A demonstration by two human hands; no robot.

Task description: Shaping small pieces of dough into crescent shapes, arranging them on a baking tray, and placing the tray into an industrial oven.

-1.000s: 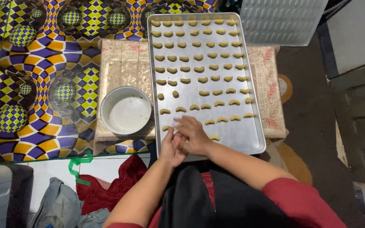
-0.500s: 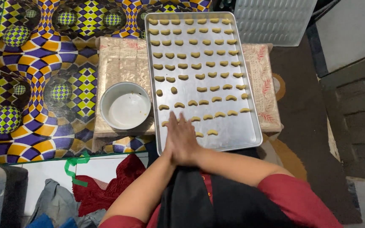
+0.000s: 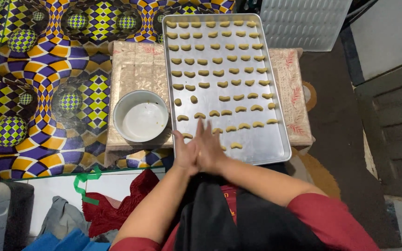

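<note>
While the palms press flat together, fingers straight and pointing away from the body, whatever sits between them is hidden; cannot tell if a bit of dough is there. Left hand (image 3: pixel 186 153) and right hand (image 3: pixel 211 151) meet over the near edge of the tray (image 3: pixel 275 144), toward its near left corner. Neither hand grips anything visible.

Just beyond the fingertips: dough pieces (image 3: pixel 236 145), small pale-yellow crescents, laid in rows from the far edge down. Near rows incomplete; a bare strip of metal is left along the near edge. Two rounder lumps (image 3: pixel 193 99) sit by the left edge, not yet curved.

Handling, by judgement: the pieces look soft, light and easily dented. Best lifted with fingertips at mid-curve, not pinched at the thin ends. Tray looks thin, stiff metal with a raised rim; take it at both short edges and keep it level, or the pieces slide.

Left of tray, touching the table's near left corner: white bowl (image 3: pixel 141 116), nearly empty. Table (image 3: pixel 138 69) wears a beige patterned cloth. Bright checkered mat (image 3: pixel 47 69) lies beyond, left.
</note>
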